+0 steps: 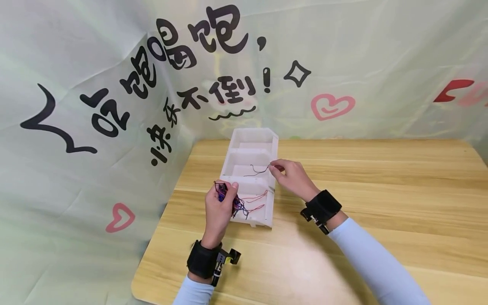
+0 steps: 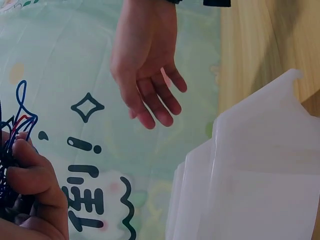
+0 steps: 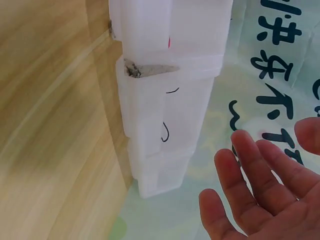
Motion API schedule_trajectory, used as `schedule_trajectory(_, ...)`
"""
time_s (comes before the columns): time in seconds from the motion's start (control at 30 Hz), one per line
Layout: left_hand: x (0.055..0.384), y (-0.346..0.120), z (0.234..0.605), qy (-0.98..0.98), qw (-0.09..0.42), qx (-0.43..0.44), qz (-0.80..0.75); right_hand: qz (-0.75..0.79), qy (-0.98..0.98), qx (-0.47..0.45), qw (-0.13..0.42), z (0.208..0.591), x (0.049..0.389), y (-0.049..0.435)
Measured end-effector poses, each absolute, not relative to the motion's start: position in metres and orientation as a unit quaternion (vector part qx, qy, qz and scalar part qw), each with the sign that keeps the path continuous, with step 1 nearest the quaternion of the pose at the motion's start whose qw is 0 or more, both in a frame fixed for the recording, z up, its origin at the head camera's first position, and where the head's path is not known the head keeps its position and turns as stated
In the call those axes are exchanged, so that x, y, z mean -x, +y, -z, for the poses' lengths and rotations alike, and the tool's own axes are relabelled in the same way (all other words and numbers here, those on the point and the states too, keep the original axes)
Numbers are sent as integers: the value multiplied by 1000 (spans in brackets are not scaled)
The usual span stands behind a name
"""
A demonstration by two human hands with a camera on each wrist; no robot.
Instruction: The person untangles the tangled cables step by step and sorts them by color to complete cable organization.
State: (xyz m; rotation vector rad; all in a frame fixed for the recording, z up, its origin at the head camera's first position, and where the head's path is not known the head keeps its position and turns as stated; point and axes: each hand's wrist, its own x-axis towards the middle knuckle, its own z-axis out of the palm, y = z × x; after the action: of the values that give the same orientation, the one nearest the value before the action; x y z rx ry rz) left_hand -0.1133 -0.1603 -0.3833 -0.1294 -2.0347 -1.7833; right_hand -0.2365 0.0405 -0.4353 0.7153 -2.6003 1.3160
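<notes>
My left hand [image 1: 220, 208] holds a bundle of thin blue, red and black wires [image 1: 239, 206] over the nearest white bin [image 1: 269, 212]. In the left wrist view the fingers curl round the wires [image 2: 21, 112], and looped ends stick up. My right hand [image 1: 294, 178] is at the right side of the middle bin [image 1: 228, 164]. Both wrist views show that right hand [image 3: 265, 200] with its fingers spread and nothing held. Dark wire [image 1: 260, 171] shows at the middle bin, close to the right fingertips. Red wires [image 1: 257, 198] lie in the nearest bin.
The white bins stand in a row, with the farthest bin [image 1: 253, 135] close to the backdrop. Under them is a wood-grain table [image 1: 362, 203]. A printed fabric backdrop [image 1: 152, 237] rises along the left and rear.
</notes>
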Motion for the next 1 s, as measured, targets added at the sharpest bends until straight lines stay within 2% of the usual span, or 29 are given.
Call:
schedule_trajectory(0.37, 124, -160, 407, -703, 167, 68, 688, -451, -849, -265, 69, 422, 210, 52)
schedule_trajectory(0.63, 124, -153, 407, -673, 127, 79, 725, -452, -846, -275, 71, 417, 196, 59)
schedule_trajectory(1.0, 129, -144, 406, -680, 114, 81, 719, -461, -831, -301, 80, 408, 180, 68)
